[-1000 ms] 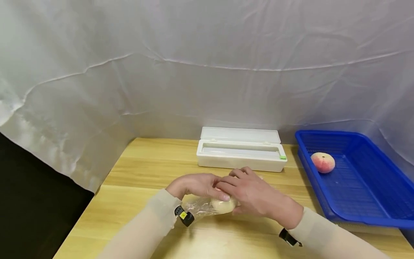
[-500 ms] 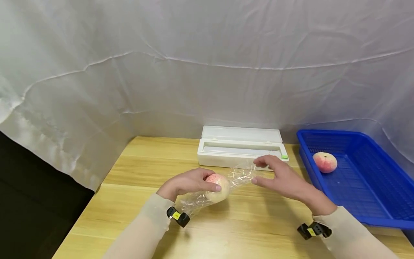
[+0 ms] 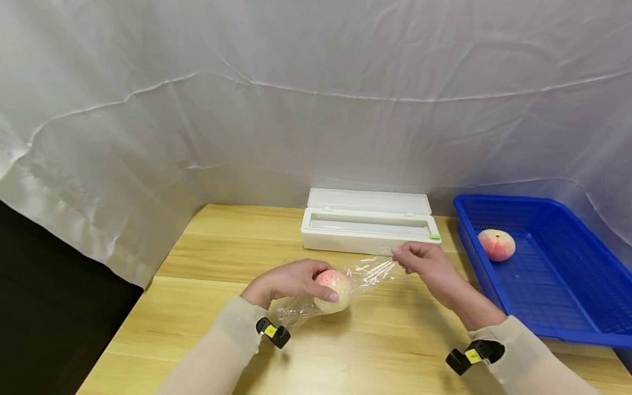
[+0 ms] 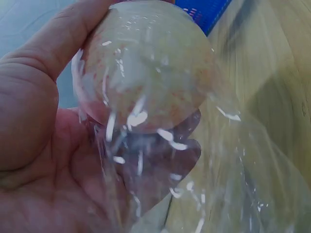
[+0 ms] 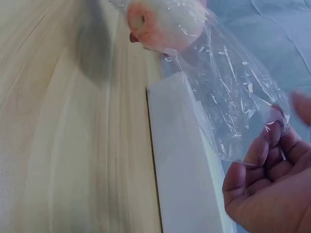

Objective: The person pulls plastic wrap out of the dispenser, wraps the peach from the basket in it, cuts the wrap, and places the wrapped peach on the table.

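Note:
A pale peach with a pink blush (image 3: 337,291) is held in my left hand (image 3: 291,281), whose thumb and fingers curl round it. Clear plastic wrap (image 3: 372,270) covers the peach, as the left wrist view shows at the peach (image 4: 150,68). Loose wrap hangs from it on the left and stretches out to the right. My right hand (image 3: 436,274) pinches the wrap's right end with its fingertips. In the right wrist view, the curled fingers (image 5: 260,150) touch the edge of the wrap (image 5: 233,107).
A white wrap dispenser box (image 3: 365,242) with its lid (image 3: 370,201) raised stands behind the hands. To the right is a blue plastic basket (image 3: 568,274) holding another peach (image 3: 496,244). The wooden table (image 3: 207,258) ends at a grey curtain (image 3: 316,137).
Both hands were together over the peach; the right hand then moved away to the right, fingers spread, and now pinches the wrap's end. The left hand keeps holding the peach.

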A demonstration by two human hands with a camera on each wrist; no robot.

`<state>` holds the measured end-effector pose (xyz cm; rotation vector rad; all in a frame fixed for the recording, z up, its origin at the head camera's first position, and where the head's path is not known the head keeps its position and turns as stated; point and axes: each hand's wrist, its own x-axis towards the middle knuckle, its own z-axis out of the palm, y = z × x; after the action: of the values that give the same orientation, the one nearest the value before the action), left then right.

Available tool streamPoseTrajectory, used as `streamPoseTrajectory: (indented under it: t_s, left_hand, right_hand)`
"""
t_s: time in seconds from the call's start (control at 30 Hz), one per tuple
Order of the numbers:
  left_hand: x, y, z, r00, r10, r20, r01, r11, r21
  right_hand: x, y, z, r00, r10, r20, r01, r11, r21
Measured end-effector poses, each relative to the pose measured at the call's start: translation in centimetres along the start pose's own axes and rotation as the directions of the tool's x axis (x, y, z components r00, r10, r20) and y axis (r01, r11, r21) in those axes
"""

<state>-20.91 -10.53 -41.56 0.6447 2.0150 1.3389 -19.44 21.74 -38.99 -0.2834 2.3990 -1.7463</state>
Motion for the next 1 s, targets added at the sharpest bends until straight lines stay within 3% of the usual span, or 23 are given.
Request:
streamPoseTrajectory:
  t_s: [0.2, 0.4, 0.6, 0.7, 0.87, 1.0]
  left_hand:
    - [0.0, 0.2, 0.7, 0.999, -0.005, -0.038, 0.007, 0.998, 0.068]
    - [0.1, 0.3, 1.5, 0.999, -0.015, -0.045, 0.018, 0.997, 0.071]
    - [0.0, 0.2, 1.6, 0.997, -0.002, -0.071, 0.005, 0.999, 0.043]
    - [-0.2, 0.2, 1.4, 0.996, 0.004, -0.088, -0.002, 0.999, 0.032]
    - [-0.5, 0.3, 1.1, 0.992, 0.003, -0.128, 0.0, 1.0, 0.022]
    - [-0.5, 0.6, 1.3, 0.99, 0.008, -0.143, -0.009, 1.0, -0.009]
  right_hand:
    - [0.3, -0.9, 1.6, 0.998, 0.034, -0.052, -0.038, 0.996, -0.08]
    - [0.8, -1.2, 2.2, 0.963, 0.08, -0.256, -0.084, 0.996, -0.004]
    - [1.2, -1.5, 1.7, 0.953, 0.095, -0.288, -0.088, 0.995, 0.037]
    - [1.3, -1.6, 1.1, 0.961, 0.096, -0.258, -0.09, 0.995, 0.038]
    - [1.0, -1.8, 0.1, 0.993, 0.077, -0.09, -0.084, 0.993, -0.08]
    - [0.9, -1.7, 0.1, 0.993, 0.065, -0.094, -0.072, 0.995, -0.075]
